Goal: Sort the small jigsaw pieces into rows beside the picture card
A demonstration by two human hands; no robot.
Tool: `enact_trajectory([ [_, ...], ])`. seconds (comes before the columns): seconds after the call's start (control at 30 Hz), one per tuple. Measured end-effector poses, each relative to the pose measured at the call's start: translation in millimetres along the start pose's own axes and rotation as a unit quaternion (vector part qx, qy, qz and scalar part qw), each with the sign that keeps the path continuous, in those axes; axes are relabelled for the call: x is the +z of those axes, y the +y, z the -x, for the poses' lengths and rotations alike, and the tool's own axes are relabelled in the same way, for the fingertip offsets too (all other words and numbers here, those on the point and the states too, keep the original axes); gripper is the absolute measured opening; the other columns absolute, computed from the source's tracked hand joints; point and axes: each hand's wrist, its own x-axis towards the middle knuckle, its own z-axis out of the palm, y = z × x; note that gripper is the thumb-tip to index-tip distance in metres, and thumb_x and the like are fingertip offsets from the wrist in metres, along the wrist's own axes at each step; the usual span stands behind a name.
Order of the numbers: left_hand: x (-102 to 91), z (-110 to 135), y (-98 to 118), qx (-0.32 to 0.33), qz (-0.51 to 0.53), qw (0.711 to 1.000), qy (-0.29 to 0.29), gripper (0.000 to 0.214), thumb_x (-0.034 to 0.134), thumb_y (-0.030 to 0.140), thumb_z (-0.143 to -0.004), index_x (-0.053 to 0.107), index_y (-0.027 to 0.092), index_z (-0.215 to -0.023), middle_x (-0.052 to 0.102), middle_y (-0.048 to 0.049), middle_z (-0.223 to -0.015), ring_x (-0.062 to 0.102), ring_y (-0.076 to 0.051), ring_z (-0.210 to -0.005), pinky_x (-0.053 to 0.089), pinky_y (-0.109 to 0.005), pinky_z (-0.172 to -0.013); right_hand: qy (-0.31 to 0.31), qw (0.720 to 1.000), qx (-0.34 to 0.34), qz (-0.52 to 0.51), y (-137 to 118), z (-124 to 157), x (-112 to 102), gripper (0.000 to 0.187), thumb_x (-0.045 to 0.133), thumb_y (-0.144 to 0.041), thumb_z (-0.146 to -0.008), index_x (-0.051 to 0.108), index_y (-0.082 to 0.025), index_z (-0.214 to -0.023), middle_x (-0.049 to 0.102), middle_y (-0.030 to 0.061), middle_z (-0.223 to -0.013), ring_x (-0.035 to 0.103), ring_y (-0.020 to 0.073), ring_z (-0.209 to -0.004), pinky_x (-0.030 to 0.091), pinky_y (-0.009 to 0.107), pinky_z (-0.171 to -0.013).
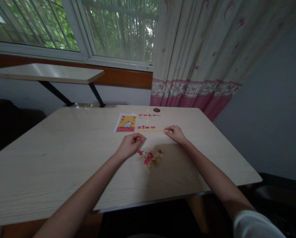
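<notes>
My right hand (176, 134) pinches a small yellow puzzle piece (165, 130) between thumb and fingertips, at the right end of a row of yellow puzzle pieces (148, 131). Just above that row lie several red puzzle pieces (145, 127). My left hand (131, 144) rests on the table below the picture sheet, its fingers curled; whatever they hold, if anything, is hidden. Between my forearms is a loose heap of mixed puzzle pieces (150, 157) in red, yellow, white and brown. A picture sheet (126, 123) with a white cartoon figure on yellow and red lies left of the rows.
Farther back is another row of small red pieces (148, 115), with pale ones beneath. A round cable hole (156, 110) pierces the wooden table (63, 158) near its back edge. A raised shelf (46, 73) on black supports stands back left. Behind hangs a curtain (187, 66) beside a window.
</notes>
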Motion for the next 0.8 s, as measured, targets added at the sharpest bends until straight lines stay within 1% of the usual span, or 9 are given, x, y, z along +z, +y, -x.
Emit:
enact_trajectory([
  [0.07,-5.4,0,1,0.018,-0.025,1.0,0.004,0.02,0.051,0.022,-0.073,0.066,0.012,-0.082,0.064,-0.0041,-0.07,0.048,-0.011,-0.057,0.033,-0.022,-0.053,0.005,1.0,0.0,0.0,-1,1,0,0.024,0.06,-0.033,-0.075,0.068,-0.02,-0.093,0.065,0.0036,-0.079,0.056,0.0166,-0.077,0.04,0.028,-0.075],
  [0.13,-12.6,0,1,0.039,-0.051,0.998,-0.01,0.019,0.051,0.022,-0.073,0.066,0.013,-0.08,0.063,-0.0031,-0.067,0.046,-0.011,-0.054,0.032,-0.022,-0.052,0.009,1.0,-0.005,-0.004,-2,1,0,0.023,0.059,-0.032,-0.076,0.067,-0.019,-0.093,0.066,0.0033,-0.078,0.057,0.0166,-0.076,0.039,0.028,-0.075],
  [0.2,-20.3,0,1,0.066,-0.073,0.994,-0.049,0.017,0.051,0.021,-0.074,0.066,0.013,-0.078,0.061,-0.002,-0.064,0.045,-0.011,-0.053,0.031,-0.022,-0.052,0.012,1.0,-0.017,-0.01,-3,1,0,0.02,0.058,-0.03,-0.077,0.067,-0.019,-0.091,0.066,0.0028,-0.078,0.057,0.0162,-0.076,0.039,0.028,-0.076],
  [0.27,-27.0,0,-1,0.09,-0.096,0.986,-0.101,0.016,0.05,0.019,-0.073,0.065,0.014,-0.075,0.059,-0.0012,-0.062,0.046,-0.011,-0.054,0.031,-0.022,-0.052,0.015,0.999,-0.027,-0.013,-4,1,1,0.017,0.056,-0.028,-0.078,0.068,-0.02,-0.088,0.067,0.0026,-0.078,0.057,0.016,-0.076,0.039,0.028,-0.076],
  [0.37,-32.8,1,-3,0.104,-0.119,0.972,-0.176,0.014,0.05,0.018,-0.073,0.064,0.014,-0.072,0.056,-0.0004,-0.06,0.046,-0.011,-0.054,0.032,-0.021,-0.053,0.018,0.999,-0.03,-0.011,-3,1,2,0.015,0.056,-0.026,-0.078,0.068,-0.02,-0.085,0.067,0.0027,-0.079,0.057,0.0157,-0.076,0.039,0.028,-0.075],
  [0.43,-33.9,1,-5,0.109,-0.131,0.963,-0.207,0.013,0.051,0.018,-0.072,0.064,0.014,-0.076,0.056,-0.0003,-0.061,0.046,-0.011,-0.055,0.033,-0.021,-0.053,0.018,0.999,-0.03,-0.01,-3,0,2,0.015,0.056,-0.026,-0.078,0.068,-0.02,-0.085,0.067,0.0026,-0.079,0.057,0.0157,-0.076,0.039,0.028,-0.075],
  [0.57,-33.6,1,-6,0.131,-0.155,0.95,-0.239,0.017,0.056,0.023,-0.072,0.063,0.015,-0.085,0.059,-0.0021,-0.073,0.049,-0.012,-0.062,0.036,-0.022,-0.058,0.019,0.999,-0.029,-0.011,-1,0,4,0.015,0.057,-0.026,-0.078,0.068,-0.021,-0.085,0.067,0.0025,-0.078,0.057,0.0158,-0.076,0.039,0.028,-0.075],
  [0.67,-32.7,0,-7,0.146,-0.162,0.94,-0.262,0.013,0.056,0.022,-0.072,0.062,0.015,-0.081,0.059,-0.0024,-0.076,0.049,-0.012,-0.065,0.036,-0.022,-0.061,0.02,0.999,-0.026,-0.012,0,0,5,0.015,0.056,-0.026,-0.078,0.069,-0.02,-0.085,0.067,0.0026,-0.078,0.057,0.0155,-0.075,0.04,0.027,-0.074],
  [0.8,-30.8,0,-10,0.157,-0.157,0.935,-0.278,0.006,0.055,0.019,-0.071,0.058,0.015,-0.073,0.054,-0.0007,-0.072,0.047,-0.011,-0.064,0.034,-0.021,-0.06,0.023,0.999,-0.026,-0.011,-1,0,5,0.015,0.057,-0.026,-0.078,0.068,-0.02,-0.085,0.067,0.0025,-0.077,0.057,0.0154,-0.074,0.039,0.027,-0.073],
])
